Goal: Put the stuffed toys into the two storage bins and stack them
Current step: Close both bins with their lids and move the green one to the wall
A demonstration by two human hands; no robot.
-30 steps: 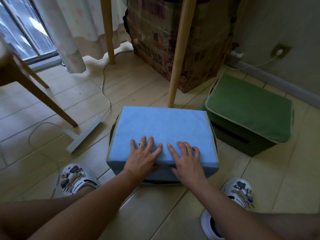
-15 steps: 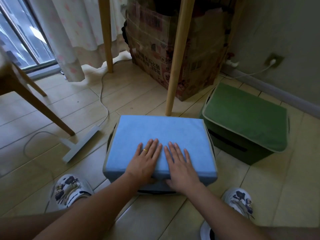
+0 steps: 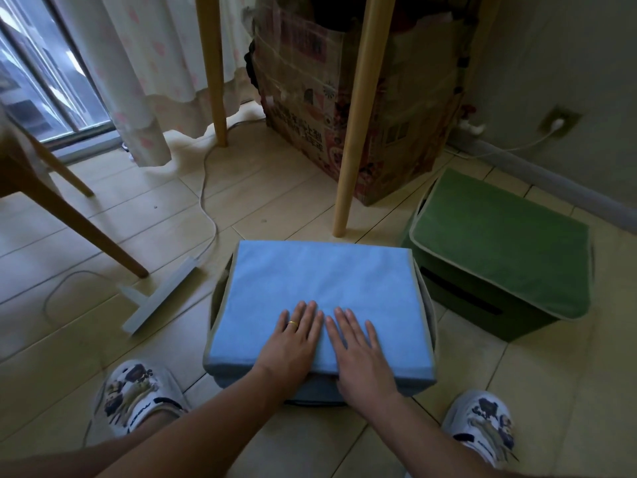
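A blue fabric storage bin (image 3: 320, 281) with its lid closed sits on the floor in front of me, between my feet. My left hand (image 3: 293, 343) and my right hand (image 3: 358, 350) lie flat side by side on the near part of its lid, fingers straight and pressing down. A green storage bin (image 3: 499, 250), lid closed too, stands on the floor to the right of the blue one, a small gap apart. No stuffed toys are visible; the bins' insides are hidden.
A wooden table leg (image 3: 355, 132) stands just behind the blue bin, a second leg (image 3: 213, 70) farther back. A printed cardboard box (image 3: 344, 108) sits behind. A white power strip (image 3: 162, 298) and cable lie left. Slanted chair legs (image 3: 72, 215) at left; wall at right.
My hands have slid closer together on the blue lid and now lie flat with fingers together. The view has shifted slightly; the bins have not moved.
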